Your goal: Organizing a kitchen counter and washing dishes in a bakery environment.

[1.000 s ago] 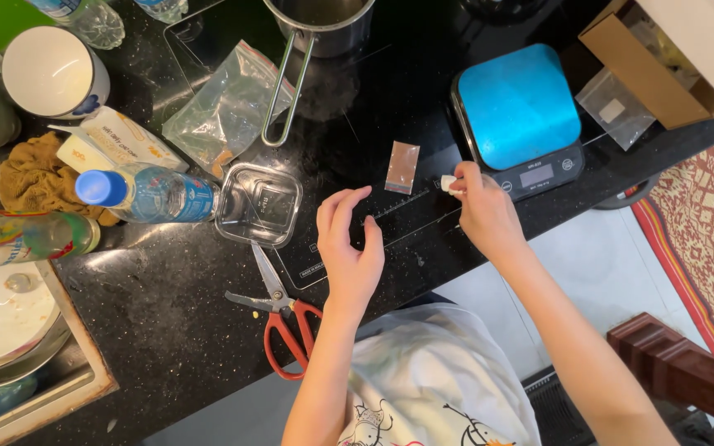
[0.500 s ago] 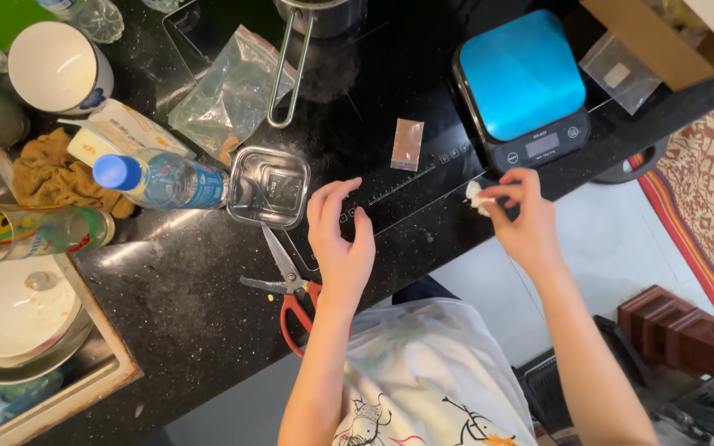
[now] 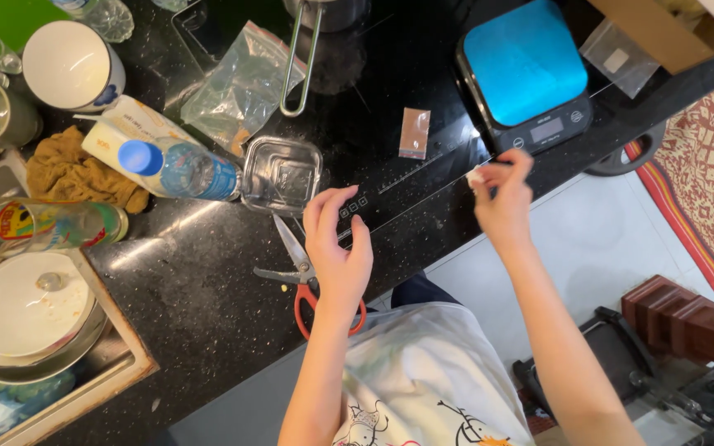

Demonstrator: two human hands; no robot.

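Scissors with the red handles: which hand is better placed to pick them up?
Probably the left hand: it is empty and partly over the scissors. The right hand is farther off by the scale, pinching a small white piece.

1. A black counter [image 3: 208, 297] is seen from above, and the glass container [image 3: 281, 175] on it is taken as the landmark.
2. The left hand [image 3: 336, 244] is held open, fingers spread, just below and right of the container, over the scissors [image 3: 303, 272] with red handles.
3. A small white piece [image 3: 475, 176] is pinched in the right hand [image 3: 504, 202], well to the right of the container.
4. A water bottle [image 3: 179, 169] with a blue cap is laid touching the container's left side.
5. A small brown packet [image 3: 415, 132] is found up and right of the container; a scale [image 3: 526, 74] with a blue top is set farther right.
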